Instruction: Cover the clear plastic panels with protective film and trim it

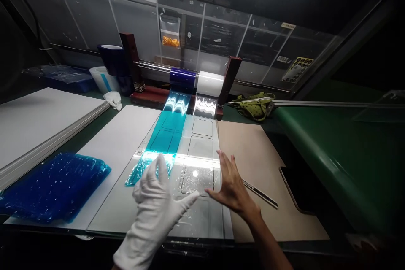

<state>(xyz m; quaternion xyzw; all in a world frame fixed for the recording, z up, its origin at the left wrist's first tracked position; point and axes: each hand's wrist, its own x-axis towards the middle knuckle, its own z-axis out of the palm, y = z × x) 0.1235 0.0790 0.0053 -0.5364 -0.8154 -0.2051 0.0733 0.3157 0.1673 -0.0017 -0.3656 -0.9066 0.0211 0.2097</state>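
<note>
A white board is lying on the bench, carrying a blue film strip and a clear film sheet. A gloved left hand and a bare right hand are spreading open just over them. Behind, a clear bag is hanging, holding orange pieces.

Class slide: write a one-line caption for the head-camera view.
Gloved left hand and bare right hand above film unrolled from blue roll and white roll.

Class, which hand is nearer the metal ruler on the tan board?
Right. The bare right hand is just beside the ruler; the gloved left hand is farther left.
</note>
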